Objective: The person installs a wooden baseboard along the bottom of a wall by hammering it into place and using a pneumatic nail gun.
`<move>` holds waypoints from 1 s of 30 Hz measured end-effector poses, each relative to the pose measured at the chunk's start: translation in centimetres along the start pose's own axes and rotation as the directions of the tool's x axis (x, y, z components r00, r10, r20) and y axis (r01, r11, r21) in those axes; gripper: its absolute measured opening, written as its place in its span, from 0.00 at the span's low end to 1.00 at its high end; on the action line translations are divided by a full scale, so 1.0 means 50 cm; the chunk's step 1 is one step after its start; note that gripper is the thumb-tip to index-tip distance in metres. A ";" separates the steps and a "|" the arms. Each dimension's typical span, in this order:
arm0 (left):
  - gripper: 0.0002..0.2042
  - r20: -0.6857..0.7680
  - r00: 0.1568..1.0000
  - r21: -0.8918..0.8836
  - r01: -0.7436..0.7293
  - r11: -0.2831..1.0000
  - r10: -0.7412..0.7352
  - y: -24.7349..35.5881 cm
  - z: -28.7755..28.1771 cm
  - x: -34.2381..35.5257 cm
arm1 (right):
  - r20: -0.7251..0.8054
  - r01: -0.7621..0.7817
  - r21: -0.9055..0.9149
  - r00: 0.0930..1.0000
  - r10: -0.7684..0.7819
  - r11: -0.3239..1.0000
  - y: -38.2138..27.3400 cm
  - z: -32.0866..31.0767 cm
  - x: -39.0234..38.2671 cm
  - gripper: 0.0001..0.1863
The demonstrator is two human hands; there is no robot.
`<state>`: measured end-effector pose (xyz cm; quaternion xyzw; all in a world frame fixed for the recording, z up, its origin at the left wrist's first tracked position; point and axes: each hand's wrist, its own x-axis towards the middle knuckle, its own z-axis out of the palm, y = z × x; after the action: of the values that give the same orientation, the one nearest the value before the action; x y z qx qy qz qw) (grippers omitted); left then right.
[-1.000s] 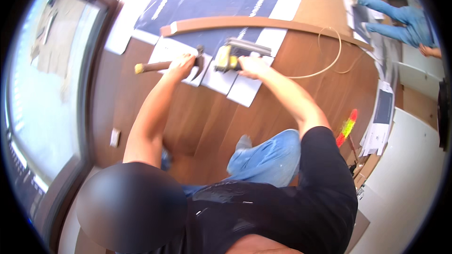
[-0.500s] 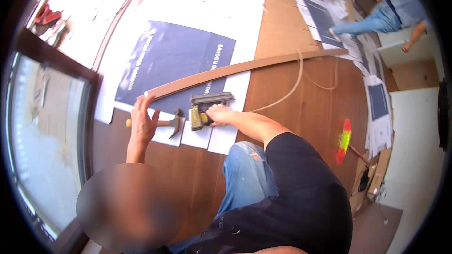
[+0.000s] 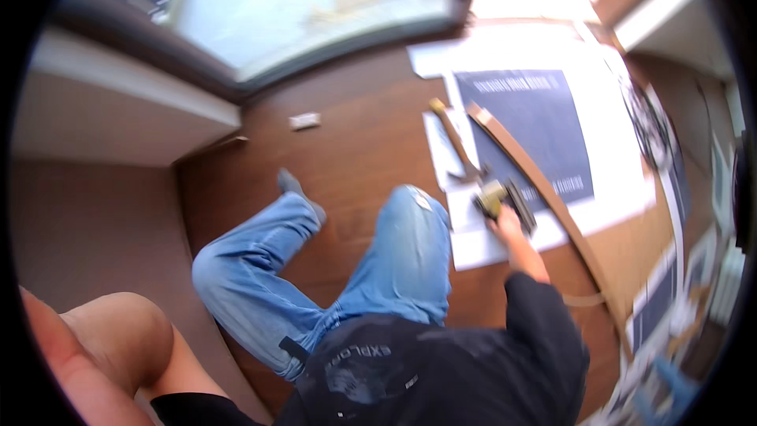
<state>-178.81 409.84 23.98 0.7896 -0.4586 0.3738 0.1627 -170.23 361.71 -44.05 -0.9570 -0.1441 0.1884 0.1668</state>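
My right hand (image 3: 509,229) is closed round the handle of a yellow and black nail gun (image 3: 494,199), which rests on pale sheets over the brown floor. Just beyond the tool lies a claw hammer (image 3: 453,137), its head close to the nail gun. A long brown wooden strip (image 3: 544,188) runs past the gun's right side, over a dark blue printed sheet (image 3: 530,122). At the lower left my bare left arm (image 3: 118,339) is bent up very close to the camera; the left hand itself does not show.
A glazed door or window frame (image 3: 355,55) stands at the far side, next to a pale wall (image 3: 118,102). A small white block (image 3: 304,121) lies on the wooden floor (image 3: 355,142). Coiled dark cable (image 3: 650,126) and a thin pale hose (image 3: 583,300) are at right.
My view has swung left, so the sheets and tools now appear further right. My left hand has left the strip's end, and its arm is drawn back. The right hand stays on the nail gun.
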 end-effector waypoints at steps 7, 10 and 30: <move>0.22 0.045 0.996 0.167 0.064 0.984 -0.073 0.143 -0.313 -0.010 | 0.008 -0.374 -0.212 0.923 0.384 0.903 -0.087 -0.068 0.050 0.30; 0.21 0.028 0.992 0.161 0.119 0.980 -0.125 0.193 -0.390 0.021 | 0.299 -0.353 -0.249 0.858 0.419 0.902 -0.156 -0.200 0.007 0.33; 0.21 -0.045 0.984 0.190 -0.162 0.968 0.173 0.210 -0.390 0.022 | -0.641 0.954 0.286 0.117 -0.759 -0.095 -1.193 -1.539 0.066 0.22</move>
<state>-195.99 415.33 36.94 0.7478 -0.4816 0.4516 0.0701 -148.55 396.29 44.39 -0.5036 -0.6276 -0.0655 0.5901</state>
